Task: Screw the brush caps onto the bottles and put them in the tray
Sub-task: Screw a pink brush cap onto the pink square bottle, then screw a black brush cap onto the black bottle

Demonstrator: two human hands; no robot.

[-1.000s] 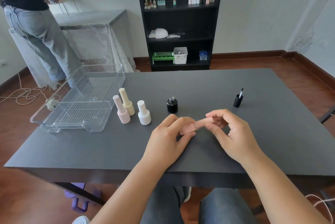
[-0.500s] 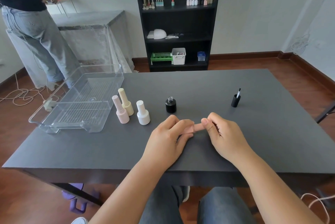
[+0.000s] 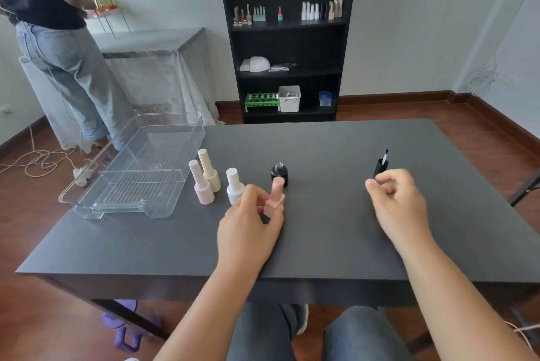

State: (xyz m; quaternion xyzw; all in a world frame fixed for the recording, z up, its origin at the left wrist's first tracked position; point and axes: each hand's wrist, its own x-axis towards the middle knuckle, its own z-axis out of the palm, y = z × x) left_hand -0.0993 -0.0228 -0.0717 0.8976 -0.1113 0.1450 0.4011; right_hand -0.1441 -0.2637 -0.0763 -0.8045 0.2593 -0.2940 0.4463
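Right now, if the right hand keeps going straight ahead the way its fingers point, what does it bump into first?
Probably the black brush cap, standing just beyond the right hand. The fingertips look close to it, though depth is hard to judge from this view.

Black bookshelf [image 3: 287, 39], standing person [image 3: 55, 48]

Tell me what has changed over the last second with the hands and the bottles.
The right hand has let go of the pink bottle and drawn away to the right, toward the black brush cap; its fingers are loosely curled and hold nothing. The left hand alone holds the pink bottle, now tipped upright. The three capped bottles, the open black bottle and the clear tray have stayed put.
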